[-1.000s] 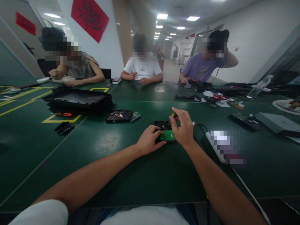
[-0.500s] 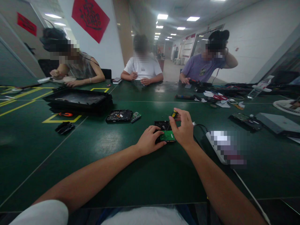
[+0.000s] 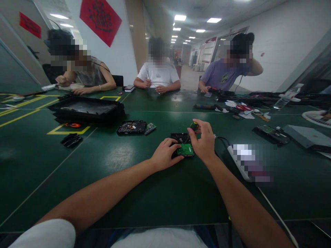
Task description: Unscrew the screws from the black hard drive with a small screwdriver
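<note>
A hard drive (image 3: 181,137) with a green circuit board (image 3: 185,149) on its near half lies flat on the table. My left hand (image 3: 167,154) grips it from the left, fingertips on the board and thumb along the near edge. Over the drive's right side, my right hand (image 3: 203,141) is closed around a screwdriver with a yellow and black handle (image 3: 193,125). Its thin shaft points down toward the drive; I cannot make out whether the tip sits in a screw.
Left of the drive lie another hard drive (image 3: 131,127) and a loose circuit board (image 3: 150,128). Stacked black trays (image 3: 88,108) stand farther left. On the right are a white power strip (image 3: 240,163) and a grey box (image 3: 305,136). Three people sit across the table (image 3: 116,193).
The screwdriver's handle has turned a little in my right hand, showing less yellow. My left hand and the drive hold their place.
</note>
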### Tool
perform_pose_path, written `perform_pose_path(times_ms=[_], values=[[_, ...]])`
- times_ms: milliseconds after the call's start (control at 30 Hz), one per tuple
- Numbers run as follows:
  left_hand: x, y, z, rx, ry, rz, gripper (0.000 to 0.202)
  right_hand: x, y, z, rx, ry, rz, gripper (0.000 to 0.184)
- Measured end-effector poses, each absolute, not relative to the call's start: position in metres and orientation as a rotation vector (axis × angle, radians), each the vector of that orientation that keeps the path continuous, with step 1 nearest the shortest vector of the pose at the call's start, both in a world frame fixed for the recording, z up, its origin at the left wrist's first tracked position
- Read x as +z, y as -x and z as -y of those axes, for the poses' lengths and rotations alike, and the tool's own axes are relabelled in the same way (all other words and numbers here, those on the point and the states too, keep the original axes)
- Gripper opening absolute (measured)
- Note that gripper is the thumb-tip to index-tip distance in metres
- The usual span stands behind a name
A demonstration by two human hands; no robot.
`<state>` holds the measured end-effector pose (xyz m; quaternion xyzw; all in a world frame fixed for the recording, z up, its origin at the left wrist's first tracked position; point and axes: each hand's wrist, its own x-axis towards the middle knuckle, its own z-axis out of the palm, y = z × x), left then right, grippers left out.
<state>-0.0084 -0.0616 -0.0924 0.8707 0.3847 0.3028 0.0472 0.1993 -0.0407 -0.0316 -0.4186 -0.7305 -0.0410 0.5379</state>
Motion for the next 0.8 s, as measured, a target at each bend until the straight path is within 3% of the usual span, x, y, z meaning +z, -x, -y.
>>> perform_pose_path(times_ms=[533,800], values=[[-0.0888,0.0076,0.0641,0.920,-2.658,-1.173,0.046,-0.0338,-0.1986,0.0397,-0.054,1.002,1.768,0.046],[-0.0887,0.0080,0.0636,0.929,-2.654,-1.164,0.047,-0.0312,-0.1978,0.0420,-0.099,0.990,1.774,0.039]])
